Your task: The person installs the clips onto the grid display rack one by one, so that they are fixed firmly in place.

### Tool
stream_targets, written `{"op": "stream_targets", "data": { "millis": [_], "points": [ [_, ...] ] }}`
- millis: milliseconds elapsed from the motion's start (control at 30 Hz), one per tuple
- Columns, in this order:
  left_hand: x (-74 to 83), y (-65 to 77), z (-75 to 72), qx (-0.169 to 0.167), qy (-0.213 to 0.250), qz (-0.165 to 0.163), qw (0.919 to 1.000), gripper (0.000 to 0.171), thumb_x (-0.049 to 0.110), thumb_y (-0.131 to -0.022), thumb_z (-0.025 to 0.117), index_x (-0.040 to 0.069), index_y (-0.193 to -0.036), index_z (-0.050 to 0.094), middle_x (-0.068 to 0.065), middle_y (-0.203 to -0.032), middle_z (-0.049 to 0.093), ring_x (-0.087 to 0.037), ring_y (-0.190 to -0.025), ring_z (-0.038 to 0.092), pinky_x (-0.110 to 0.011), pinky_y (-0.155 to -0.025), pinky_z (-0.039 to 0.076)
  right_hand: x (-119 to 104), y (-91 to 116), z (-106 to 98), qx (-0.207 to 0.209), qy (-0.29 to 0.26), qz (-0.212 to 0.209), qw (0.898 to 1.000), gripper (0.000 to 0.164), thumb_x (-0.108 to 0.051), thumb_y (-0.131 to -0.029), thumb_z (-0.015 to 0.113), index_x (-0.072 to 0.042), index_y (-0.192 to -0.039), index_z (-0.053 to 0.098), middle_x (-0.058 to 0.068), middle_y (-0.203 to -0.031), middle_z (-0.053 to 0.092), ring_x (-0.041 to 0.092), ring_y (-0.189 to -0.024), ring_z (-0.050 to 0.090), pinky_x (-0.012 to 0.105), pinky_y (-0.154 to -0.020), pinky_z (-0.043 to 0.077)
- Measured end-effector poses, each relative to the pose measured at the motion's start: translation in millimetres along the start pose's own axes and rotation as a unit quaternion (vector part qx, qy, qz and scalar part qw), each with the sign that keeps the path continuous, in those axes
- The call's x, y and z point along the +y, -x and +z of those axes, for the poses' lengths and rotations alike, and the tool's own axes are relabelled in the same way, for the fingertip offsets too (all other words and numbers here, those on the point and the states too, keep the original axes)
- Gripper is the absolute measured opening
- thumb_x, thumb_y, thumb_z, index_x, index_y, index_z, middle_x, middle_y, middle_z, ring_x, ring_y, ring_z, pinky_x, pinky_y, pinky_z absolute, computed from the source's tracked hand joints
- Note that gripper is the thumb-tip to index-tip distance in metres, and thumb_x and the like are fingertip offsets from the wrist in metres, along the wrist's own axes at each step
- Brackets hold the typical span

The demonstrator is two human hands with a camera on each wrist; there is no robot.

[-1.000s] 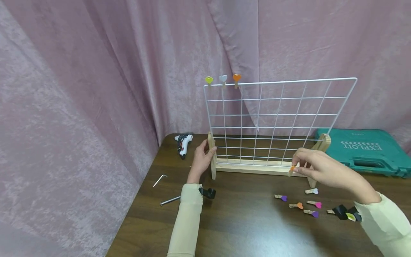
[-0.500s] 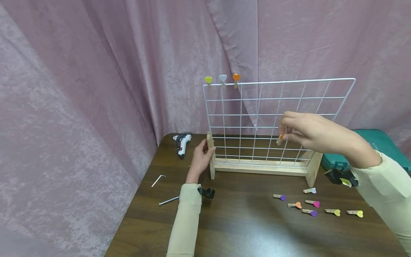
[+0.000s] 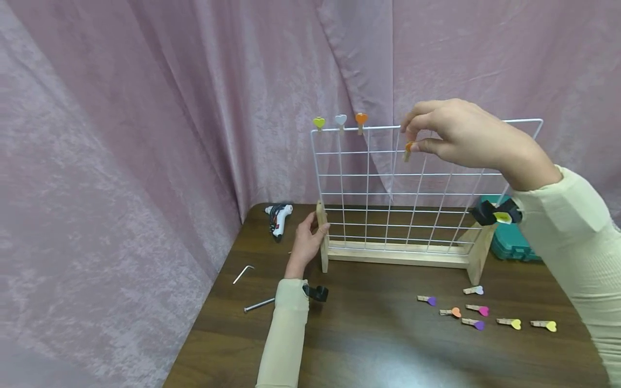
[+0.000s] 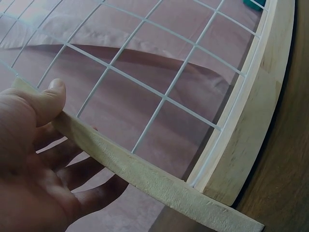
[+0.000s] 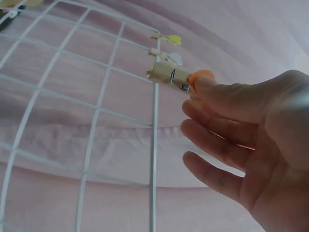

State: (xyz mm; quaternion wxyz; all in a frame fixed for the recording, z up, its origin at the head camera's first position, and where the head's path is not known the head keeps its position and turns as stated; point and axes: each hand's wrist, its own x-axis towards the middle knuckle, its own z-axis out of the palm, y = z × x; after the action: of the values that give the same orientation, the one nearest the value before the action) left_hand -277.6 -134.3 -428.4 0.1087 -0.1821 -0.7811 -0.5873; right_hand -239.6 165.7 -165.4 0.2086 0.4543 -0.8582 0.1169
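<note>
My right hand (image 3: 466, 134) pinches a small wooden clothespin (image 3: 407, 153) by its orange heart, just in front of the upper part of a white wire grid (image 3: 393, 174). In the right wrist view the clothespin (image 5: 169, 76) points toward the grid's top wire, its spring visible. Along that wire, at the left end, sit a yellow-heart clothespin (image 3: 318, 123), a white-heart one (image 3: 341, 120) and an orange-heart one (image 3: 361, 119). My left hand (image 3: 306, 242) holds the left wooden upright (image 3: 324, 253) of the stand, thumb on one side and fingers on the other (image 4: 140, 171).
Several heart clothespins lie on the table at the right front, among them a purple one (image 3: 432, 300) and a pink one (image 3: 483, 311). Left of the stand are a glue gun (image 3: 280, 220), a hex key (image 3: 242, 274) and a bolt (image 3: 259, 305). A green case (image 3: 509, 242) stands behind at right.
My right hand has risen from near the table to the grid's upper part, moving a little left, with the orange-heart clothespin. My left hand has stayed on the upright.
</note>
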Motion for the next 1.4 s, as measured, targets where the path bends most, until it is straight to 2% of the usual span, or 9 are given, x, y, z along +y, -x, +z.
{"op": "stream_targets", "data": {
  "millis": [100,233,400,600,767,1033,1267,1400],
  "points": [
    [-1.1,0.3,0.1,0.0,0.002,0.0,1.0,0.04,0.011,-0.092,0.058,-0.006,-0.126,0.048,-0.024,-0.121,0.054,-0.035,-0.113,0.051,-0.039,-0.09,0.048,2.2,-14.1,-3.1,0.021,-0.01,-0.008,1.0,0.013,0.005,-0.079,0.067,-0.006,-0.083,0.071,0.006,-0.104,0.062,0.026,-0.089,0.056,0.043,-0.072,0.042],
    [-3.2,1.0,-1.4,0.002,-0.002,-0.004,1.0,0.041,0.013,-0.092,0.058,-0.006,-0.126,0.048,-0.023,-0.121,0.055,-0.034,-0.113,0.052,-0.038,-0.091,0.048,4.2,-31.4,-4.1,0.041,-0.022,-0.022,0.999,0.012,0.007,-0.077,0.068,-0.003,-0.08,0.072,0.007,-0.102,0.064,0.026,-0.097,0.053,0.04,-0.072,0.04],
    [-5.3,0.5,-2.4,0.002,0.001,-0.003,1.0,0.039,0.011,-0.092,0.058,-0.006,-0.126,0.049,-0.023,-0.12,0.055,-0.033,-0.113,0.052,-0.038,-0.09,0.048,7.5,-49.0,-6.3,0.03,-0.019,-0.011,0.999,0.012,0.008,-0.078,0.065,-0.002,-0.077,0.072,0.009,-0.1,0.064,0.026,-0.105,0.049,0.04,-0.073,0.039],
    [-3.9,1.8,-3.0,0.003,0.001,0.001,1.0,0.038,0.01,-0.092,0.058,-0.007,-0.125,0.049,-0.024,-0.119,0.055,-0.035,-0.113,0.052,-0.042,-0.091,0.047,14.3,-64.1,-7.1,0.009,-0.015,0.007,1.0,0.012,0.006,-0.077,0.065,-0.002,-0.077,0.073,0.008,-0.099,0.065,0.025,-0.106,0.047,0.04,-0.076,0.037],
    [-2.1,3.1,-2.0,0.002,-0.007,-0.004,1.0,0.04,0.016,-0.092,0.058,-0.006,-0.124,0.05,-0.023,-0.119,0.056,-0.033,-0.113,0.052,-0.042,-0.09,0.047,18.8,-69.7,-3.7,-0.018,-0.025,0.035,0.999,0.012,0.005,-0.077,0.065,-0.004,-0.075,0.073,0.008,-0.101,0.065,0.024,-0.106,0.045,0.039,-0.076,0.036],
    [-1.9,1.5,0.6,0.002,-0.003,-0.004,1.0,0.038,0.014,-0.091,0.059,-0.005,-0.123,0.051,-0.022,-0.118,0.056,-0.035,-0.112,0.053,-0.039,-0.089,0.049,21.9,-71.3,1.7,-0.043,-0.034,0.072,0.996,0.01,0.001,-0.079,0.066,-0.006,-0.074,0.072,0.006,-0.103,0.064,0.024,-0.109,0.044,0.042,-0.082,0.036],
    [-2.8,-1.3,0.0,0.001,0.0,0.004,1.0,0.037,0.01,-0.092,0.058,-0.006,-0.124,0.05,-0.022,-0.119,0.056,-0.033,-0.113,0.053,-0.038,-0.089,0.048,25.3,-72.4,3.7,-0.044,-0.033,0.079,0.995,0.011,-0.001,-0.081,0.065,-0.004,-0.072,0.071,0.006,-0.098,0.064,0.023,-0.105,0.045,0.041,-0.082,0.036],
    [-4.1,-2.5,0.8,0.003,-0.001,0.004,1.0,0.035,0.006,-0.091,0.057,-0.006,-0.123,0.051,-0.022,-0.118,0.057,-0.033,-0.111,0.054,-0.036,-0.089,0.049,27.0,-73.0,4.7,-0.058,-0.033,0.092,0.994,0.007,-0.004,-0.081,0.065,-0.003,-0.078,0.071,0.007,-0.1,0.065,0.025,-0.103,0.046,0.042,-0.084,0.036]
  ]
}}
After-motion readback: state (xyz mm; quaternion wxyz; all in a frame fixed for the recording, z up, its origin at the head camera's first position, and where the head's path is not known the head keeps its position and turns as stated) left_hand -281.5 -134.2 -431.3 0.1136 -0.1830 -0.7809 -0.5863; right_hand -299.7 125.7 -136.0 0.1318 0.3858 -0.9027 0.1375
